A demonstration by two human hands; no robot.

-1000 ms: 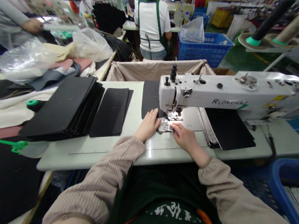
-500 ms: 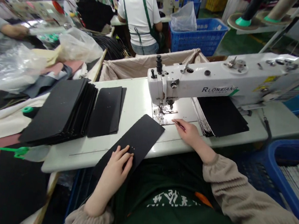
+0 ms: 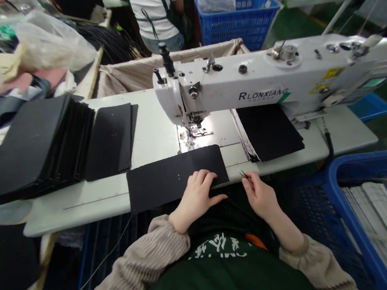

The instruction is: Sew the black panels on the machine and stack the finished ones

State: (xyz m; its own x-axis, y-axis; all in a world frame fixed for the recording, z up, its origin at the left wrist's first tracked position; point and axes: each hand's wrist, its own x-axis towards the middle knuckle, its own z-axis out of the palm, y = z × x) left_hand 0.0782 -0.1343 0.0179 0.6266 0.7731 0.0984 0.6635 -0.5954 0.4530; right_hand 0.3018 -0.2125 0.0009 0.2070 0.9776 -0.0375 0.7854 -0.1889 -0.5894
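Note:
A black rectangular panel (image 3: 163,178) with small punched holes lies in front of the sewing machine (image 3: 218,93), its lower edge overhanging the table's front edge. My left hand (image 3: 198,195) rests on the panel's right half, fingers lying on it and thumb stretched to the right. My right hand (image 3: 260,196) is closed around a slim pointed tool that looks like tweezers (image 3: 244,174), just right of the panel and apart from it. Under the machine arm sits a stack of black panels (image 3: 269,133) with pale threads along its left edge.
Left on the white table (image 3: 83,203) stand a thick pile of black panels (image 3: 21,139) and a smaller pile (image 3: 110,142). A blue crate (image 3: 336,175) with pale stacked pieces is at the right. Behind the table, a person (image 3: 158,11) sits near a blue basket (image 3: 238,18).
The black panel has turned to lie more level along the table edge. My left hand slid right with it, and my right hand drew back from the needle area. The view shifted too.

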